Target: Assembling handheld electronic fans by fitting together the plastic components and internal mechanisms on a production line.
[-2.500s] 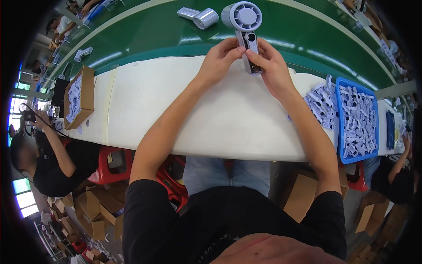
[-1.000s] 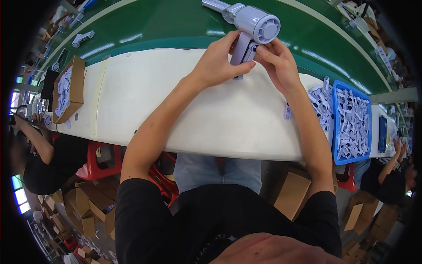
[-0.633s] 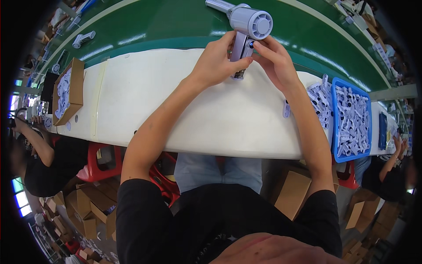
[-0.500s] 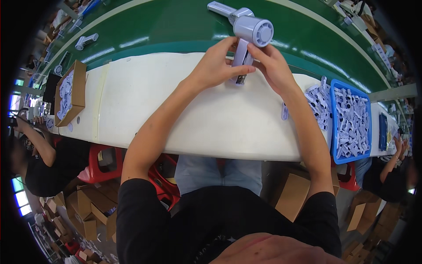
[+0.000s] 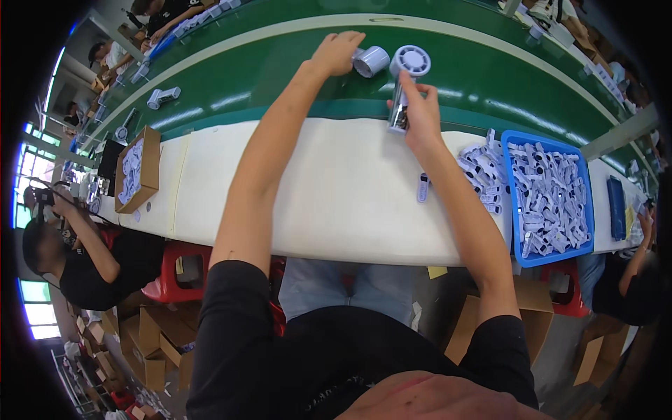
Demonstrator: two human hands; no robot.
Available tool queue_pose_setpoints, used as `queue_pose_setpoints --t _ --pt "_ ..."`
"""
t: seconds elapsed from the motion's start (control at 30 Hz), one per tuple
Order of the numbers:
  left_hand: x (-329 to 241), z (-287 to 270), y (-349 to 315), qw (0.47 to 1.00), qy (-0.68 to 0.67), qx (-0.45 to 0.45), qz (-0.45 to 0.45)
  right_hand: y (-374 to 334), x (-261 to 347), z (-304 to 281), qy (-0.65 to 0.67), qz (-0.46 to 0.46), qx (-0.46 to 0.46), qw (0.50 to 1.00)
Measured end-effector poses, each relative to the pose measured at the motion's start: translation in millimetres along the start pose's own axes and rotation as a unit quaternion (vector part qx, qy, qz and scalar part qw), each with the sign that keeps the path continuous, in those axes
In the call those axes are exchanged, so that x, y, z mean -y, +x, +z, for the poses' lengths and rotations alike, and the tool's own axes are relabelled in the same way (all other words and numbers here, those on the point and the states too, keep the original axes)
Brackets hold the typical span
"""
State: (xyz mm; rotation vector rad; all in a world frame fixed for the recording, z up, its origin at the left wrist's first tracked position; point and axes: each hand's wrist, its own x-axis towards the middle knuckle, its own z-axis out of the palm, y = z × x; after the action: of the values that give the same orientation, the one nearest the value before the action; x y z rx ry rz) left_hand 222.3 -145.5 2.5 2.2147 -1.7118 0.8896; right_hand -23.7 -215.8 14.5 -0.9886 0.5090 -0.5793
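In my right hand (image 5: 423, 108) is a pale lilac handheld fan (image 5: 411, 61), its round grille up and its handle pointing toward me. The handle's side is uncovered, and dark and metallic parts show inside. My left hand (image 5: 337, 53) reaches over the green belt (image 5: 280, 73), closed over the handle end of a second handheld fan (image 5: 371, 62). That fan's cylindrical head sticks out to the right of my fingers, while its handle is hidden under them. One small lilac cover piece (image 5: 423, 187) lies on the white table (image 5: 336, 203) beside my right forearm.
On the right, a blue tray (image 5: 516, 217) holds many lilac pieces, with a loose pile (image 5: 483, 171) beside it. A cardboard box (image 5: 147, 185) of similar pieces stands left. Another fan (image 5: 163, 97) lies on the belt. Co-workers sit on both sides.
My left hand has let go of the first fan and moved up and left to the second one. My right hand keeps the first fan alone. The view has shifted slightly.
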Motion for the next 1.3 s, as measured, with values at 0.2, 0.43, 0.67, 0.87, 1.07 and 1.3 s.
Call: queue_pose_setpoints --t 0.2,0.43,0.67,0.87,1.07,1.3 --pt "-33 -22 19 0.975 -0.012 0.215 -0.053 6 -4 -7 -0.022 0.011 -0.027 0.999" --pt "-55 -156 -99 0.969 0.042 0.081 -0.231 13 -5 -30 -0.082 0.060 0.067 0.993" --pt "-23 -230 -251 0.877 0.011 0.203 -0.435 -22 -13 0 -0.545 -0.299 0.183 0.762" --pt "-30 -205 -281 0.868 -0.003 0.156 -0.471 -28 -24 1 -0.615 -0.388 0.207 0.654" --pt "-14 -195 -324 0.889 -0.048 0.135 -0.434 -70 49 -41 -0.671 -0.269 0.136 0.677" --pt "-36 -219 -289 0.798 -0.391 0.125 -0.440 -118 30 -70 -0.821 -0.180 0.131 0.526"
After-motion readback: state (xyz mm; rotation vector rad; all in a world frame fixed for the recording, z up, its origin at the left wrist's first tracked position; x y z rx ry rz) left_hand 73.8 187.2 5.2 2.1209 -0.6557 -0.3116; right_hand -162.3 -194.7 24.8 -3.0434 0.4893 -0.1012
